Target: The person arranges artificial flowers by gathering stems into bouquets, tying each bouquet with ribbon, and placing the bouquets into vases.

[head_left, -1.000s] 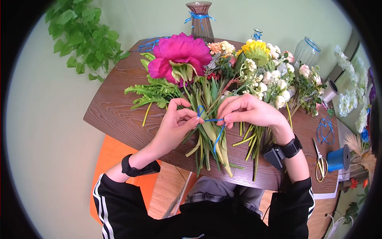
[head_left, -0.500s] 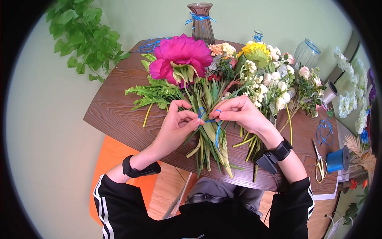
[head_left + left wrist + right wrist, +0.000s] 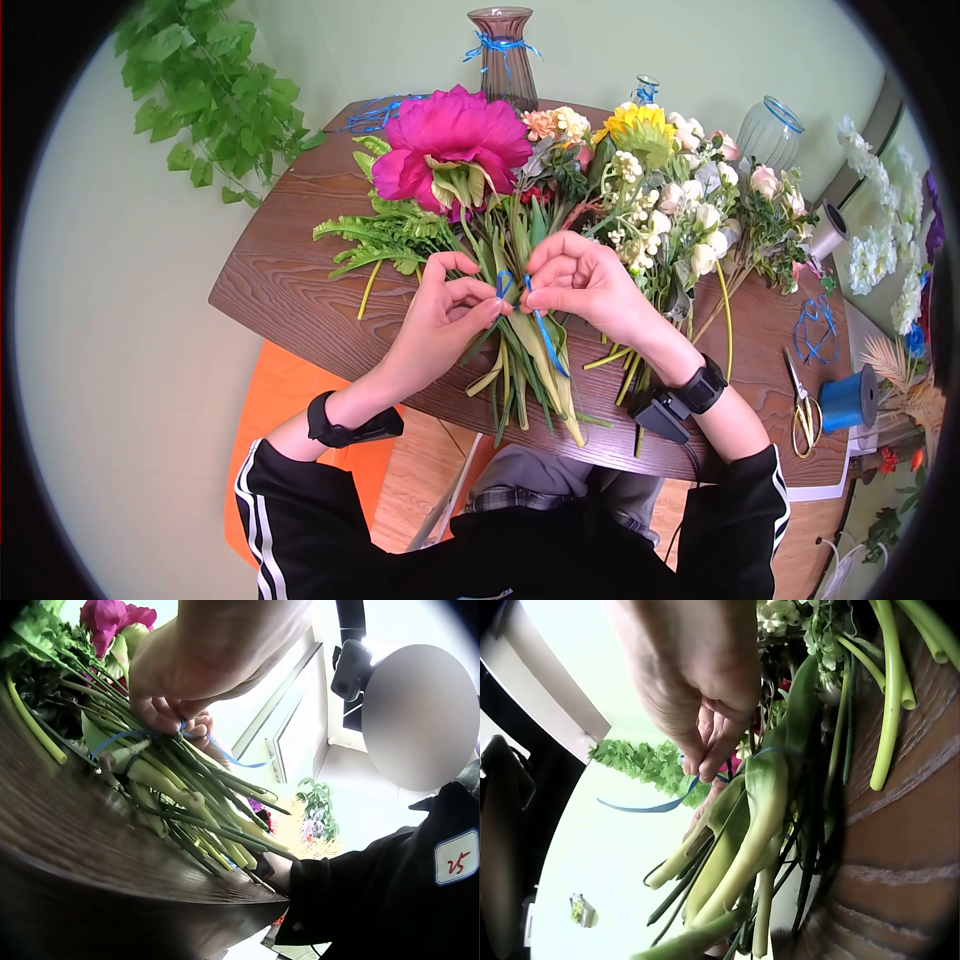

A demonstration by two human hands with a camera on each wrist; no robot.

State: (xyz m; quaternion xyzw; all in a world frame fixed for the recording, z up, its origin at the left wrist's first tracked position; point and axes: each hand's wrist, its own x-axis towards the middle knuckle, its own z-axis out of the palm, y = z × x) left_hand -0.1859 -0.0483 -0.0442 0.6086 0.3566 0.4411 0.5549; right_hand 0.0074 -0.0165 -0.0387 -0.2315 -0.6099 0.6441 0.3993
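Label: a white patch (image 3: 456, 857) with a blue border on the black top (image 3: 375, 896), with "25" handwritten in red; only the left wrist view shows it. No brand can be read on the blue spool (image 3: 848, 402).
Ribbon: the blue ribbon (image 3: 550, 352) crosses the stems (image 3: 507, 395) between the two hands, and one end trails down over them. The crossing is poorly seen behind the fingers; it may be a knot.
Left hand: the left hand (image 3: 440, 322) pinches a small loop of the ribbon between thumb and forefinger, the other fingers bent.
Right hand: the right hand (image 3: 592, 290) pinches the ribbon between thumb and fingertips, just beside the left.
Stems: gathered, below the pink flower (image 3: 452, 145), their cut ends towards the table's near edge.
Table: the table (image 3: 300, 270) carries a fern (image 3: 385, 238) on the left, and a sunflower (image 3: 645, 135) and white flowers (image 3: 690, 220) right of the pink flower.
Far edge: a tall vase (image 3: 510, 75) with ribbon tied round its neck, a small bottle (image 3: 647, 92) and, towards the far right corner, a clear vase (image 3: 770, 135).
Right edge: open scissors (image 3: 800, 405) lie beside the blue spool; the head view alone shows them.
Wrist views: the left shows ribbon ends extending to both sides of the fingers; the right shows a long tail hanging out past the stems, with the vine (image 3: 649, 765) behind.
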